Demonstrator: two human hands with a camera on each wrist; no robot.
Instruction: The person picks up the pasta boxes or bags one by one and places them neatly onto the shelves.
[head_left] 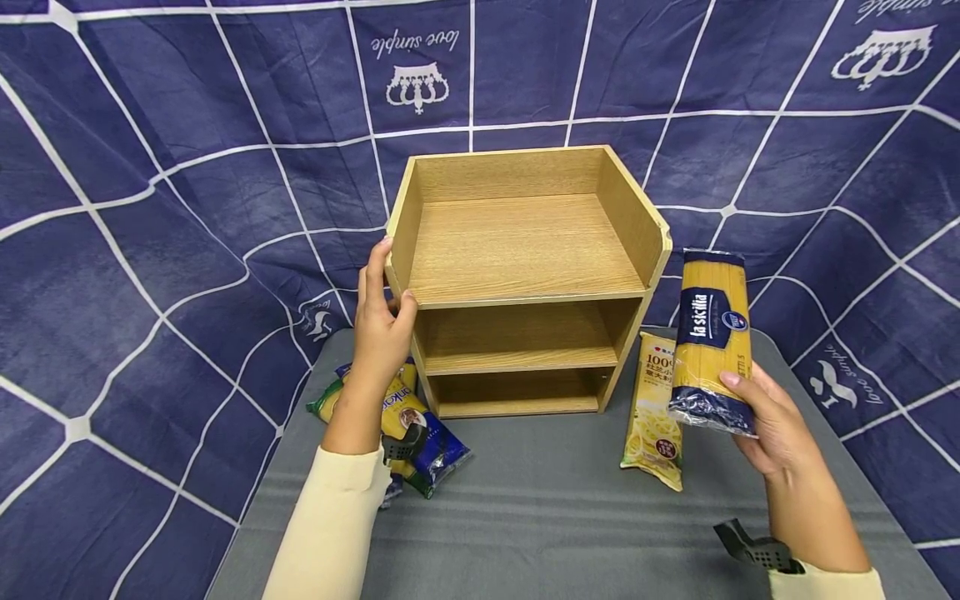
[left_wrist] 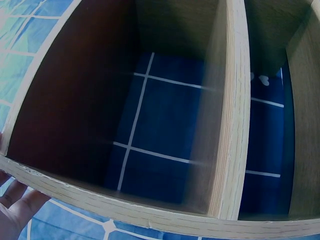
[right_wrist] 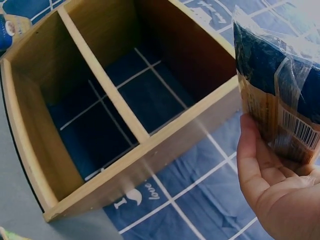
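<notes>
A small wooden shelf unit (head_left: 517,242) stands upright at the centre, an open-topped tier over two compartments. My left hand (head_left: 381,329) rests against its left side panel, thumb at the front edge and fingers extended along the outer side. In the left wrist view, the fingers (left_wrist: 31,204) show just outside the wooden edge. To the right of the unit, my right hand (head_left: 772,417) grips a pack of spaghetti (head_left: 711,333) by its lower end, raised and nearly upright. The right wrist view shows the pack's barcode side (right_wrist: 295,125), with the thumb hidden.
A yellow pasta bag (head_left: 651,417) lies on the grey tabletop (head_left: 540,517) right of the unit. Several blue, yellow and green pasta bags (head_left: 442,454) are piled at its left, partly behind my left arm. Blue grid-patterned cloth (head_left: 300,75) hangs behind and along both sides.
</notes>
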